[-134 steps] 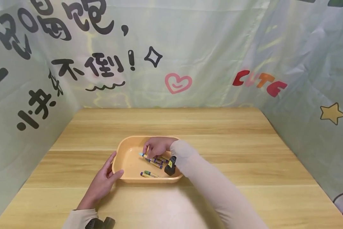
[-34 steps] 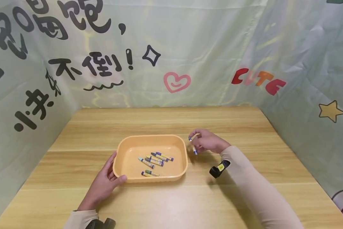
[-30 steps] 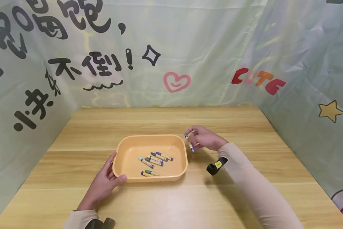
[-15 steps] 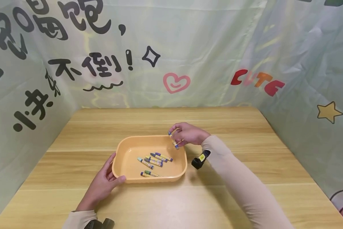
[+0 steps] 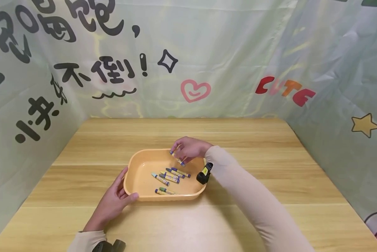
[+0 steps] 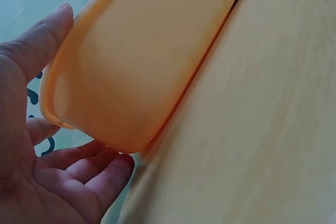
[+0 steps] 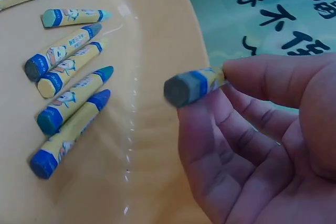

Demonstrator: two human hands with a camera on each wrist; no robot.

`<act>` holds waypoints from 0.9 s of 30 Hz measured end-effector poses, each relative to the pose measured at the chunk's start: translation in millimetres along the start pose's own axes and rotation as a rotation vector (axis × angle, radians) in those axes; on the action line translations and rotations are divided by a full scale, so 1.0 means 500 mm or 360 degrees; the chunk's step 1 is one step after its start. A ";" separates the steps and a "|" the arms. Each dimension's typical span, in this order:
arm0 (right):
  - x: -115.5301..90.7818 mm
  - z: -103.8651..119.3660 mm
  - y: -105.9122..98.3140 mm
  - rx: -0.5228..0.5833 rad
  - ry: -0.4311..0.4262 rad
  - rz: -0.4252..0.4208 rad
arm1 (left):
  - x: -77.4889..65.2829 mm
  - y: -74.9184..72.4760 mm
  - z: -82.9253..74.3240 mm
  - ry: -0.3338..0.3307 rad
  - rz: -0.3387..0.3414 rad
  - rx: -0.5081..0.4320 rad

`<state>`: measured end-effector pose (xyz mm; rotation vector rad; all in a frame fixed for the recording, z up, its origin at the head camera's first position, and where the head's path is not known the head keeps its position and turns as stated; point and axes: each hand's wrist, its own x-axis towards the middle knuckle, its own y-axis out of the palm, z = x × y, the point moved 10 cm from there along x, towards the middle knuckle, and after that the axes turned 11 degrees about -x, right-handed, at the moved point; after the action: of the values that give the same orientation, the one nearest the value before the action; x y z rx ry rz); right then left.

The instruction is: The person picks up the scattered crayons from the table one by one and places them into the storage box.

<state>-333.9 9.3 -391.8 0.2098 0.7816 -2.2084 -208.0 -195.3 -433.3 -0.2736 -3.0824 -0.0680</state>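
Note:
My right hand [image 5: 190,147] pinches a crayon [image 5: 177,159] between thumb and fingers, above the back part of an orange plastic tray [image 5: 138,178]. In the right wrist view that crayon [image 7: 191,86] has a grey-green end, a blue band and a yellow wrapper. Several similar crayons [image 7: 65,66] lie loose on the tray's floor below, their ends blue, green, grey and yellow. My left hand [image 5: 112,203] holds the tray at its left front corner. The left wrist view has the thumb [image 6: 50,35] over the rim and the other fingers against the end wall.
Under the tray is a wooden table [image 5: 254,140]. Printed cloth [image 5: 232,70] hangs behind it and along both sides. A black wrist camera [image 5: 203,176] on the right sleeve overhangs the tray's right edge.
At first my right hand was down among the crayons. Later it held one crayon right of the tray, then came left with it over the tray. The left hand has stayed put.

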 end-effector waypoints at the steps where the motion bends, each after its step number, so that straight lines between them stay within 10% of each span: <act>1: 0.004 0.002 0.005 -0.0032 -0.0006 0.0014 | -0.001 0.001 0.000 0.0000 -0.0001 -0.0002; 11: 0.016 0.028 0.036 -0.0476 -0.0051 0.0043 | -0.006 -0.001 0.001 -0.0022 0.0000 -0.0002; 19: 0.020 0.059 0.041 -0.1253 -0.0124 -0.0147 | -0.011 -0.004 0.001 -0.0020 -0.0012 0.0010; 27: 0.008 0.049 0.039 -0.1327 -0.0160 -0.0153 | -0.005 0.002 0.005 -0.0009 0.0008 0.0001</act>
<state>-320.5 -17.9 -382.8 -0.3533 1.5876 -1.7756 -205.3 -194.7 -436.0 -0.2824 -3.0870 -0.0664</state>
